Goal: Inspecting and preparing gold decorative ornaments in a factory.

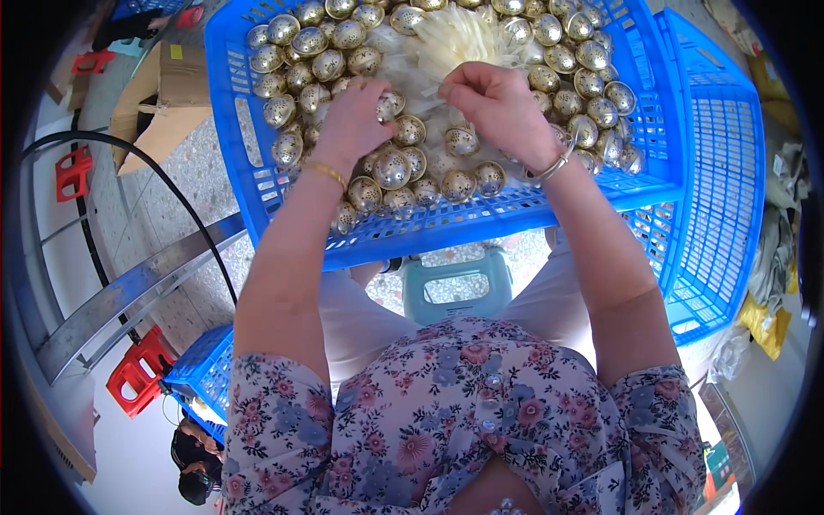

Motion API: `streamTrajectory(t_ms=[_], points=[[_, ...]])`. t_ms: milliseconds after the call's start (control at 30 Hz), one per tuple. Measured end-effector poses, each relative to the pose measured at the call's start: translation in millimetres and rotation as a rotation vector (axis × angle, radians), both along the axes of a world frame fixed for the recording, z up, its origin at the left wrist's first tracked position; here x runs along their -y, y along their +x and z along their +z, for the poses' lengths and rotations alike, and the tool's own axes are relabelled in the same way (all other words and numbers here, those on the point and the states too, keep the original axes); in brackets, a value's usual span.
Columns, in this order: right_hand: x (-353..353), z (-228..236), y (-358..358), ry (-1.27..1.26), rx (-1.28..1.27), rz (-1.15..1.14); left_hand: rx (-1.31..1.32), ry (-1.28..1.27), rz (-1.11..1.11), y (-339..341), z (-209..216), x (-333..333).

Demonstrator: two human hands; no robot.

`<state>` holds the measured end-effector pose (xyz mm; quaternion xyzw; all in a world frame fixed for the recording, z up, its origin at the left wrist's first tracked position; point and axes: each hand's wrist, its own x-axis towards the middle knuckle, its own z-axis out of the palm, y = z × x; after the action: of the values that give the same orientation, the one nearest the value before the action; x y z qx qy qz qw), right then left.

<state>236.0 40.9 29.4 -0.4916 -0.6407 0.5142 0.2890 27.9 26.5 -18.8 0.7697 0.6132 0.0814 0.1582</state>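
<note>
Gold perforated balls (392, 169) crowd the blue basket (446, 245) in front of the person, ringing a pale bundle of strips (459, 41) near its far side; one ball (390, 106) sits at the fingers of the left hand (354, 124), on that hand's right, in the space between the two hands; the left fingers and thumb curl about it, though whether they grip it or only rest against it I cannot tell; the right hand (502, 107) has thumb and forefinger pressed together, tips pointing leftward, toward the left hand; whether a thin strip is pinched there is too small to tell; the bundle lies just beyond the right hand, away from the body, its strips fanning out rather than keeping one clear long axis; the right hand is the nearer to it, while the left is nearer to the ball.
</note>
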Motion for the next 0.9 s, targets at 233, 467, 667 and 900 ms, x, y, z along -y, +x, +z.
streamTrajectory(t_ms=[233, 467, 667, 900], points=[[17, 11, -14, -0.333, -0.206, 0.031, 0.682, 0.16, 0.224, 27, 39, 47], [26, 6, -25, -0.556, -0.345, 0.038, 0.6, 0.268, 0.324, 30, 48, 69], [24, 0, -27, -0.687, -0.521, 0.055, 0.477, 0.353, 0.284, 31, 49, 63], [24, -1, -30, -0.718, -0.567, 0.052, 0.393, 0.376, 0.219, 29, 44, 61]])
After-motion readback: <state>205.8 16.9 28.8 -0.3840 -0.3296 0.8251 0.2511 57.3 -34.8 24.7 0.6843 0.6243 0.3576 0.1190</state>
